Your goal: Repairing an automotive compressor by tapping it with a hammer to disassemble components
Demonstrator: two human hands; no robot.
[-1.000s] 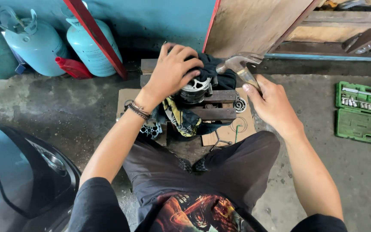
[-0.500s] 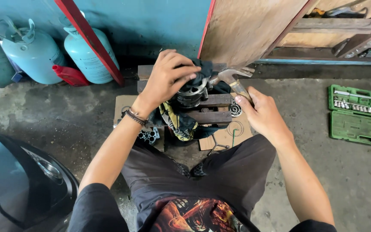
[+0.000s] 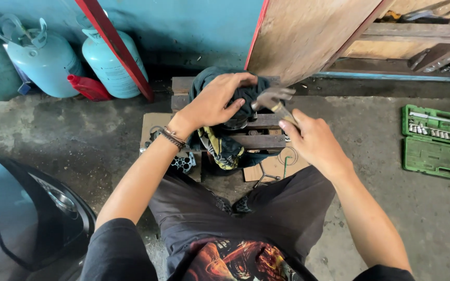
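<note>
1. The right hand (image 3: 313,140) gripped a claw hammer (image 3: 271,99) by its handle, the steel head hovering just beside the left fingers
2. The left hand (image 3: 213,101) lay spread and pressing on a dark crumpled cloth (image 3: 246,93) covering a part on rough wooden slats (image 3: 259,139)
3. A green socket set case (image 3: 436,143) lay open on the concrete at right
4. Smooth pale-blue gas cylinders (image 3: 45,62) stood beyond, by a red beam (image 3: 113,44)

Left hand (image 3: 212,101) on cloth (image 3: 246,91) atop wooden block (image 3: 259,132); hammer (image 3: 272,100) in right hand (image 3: 313,143), right of cloth; gas cylinders (image 3: 42,60) far left; socket set (image 3: 436,143) right, on floor (image 3: 69,125).
</note>
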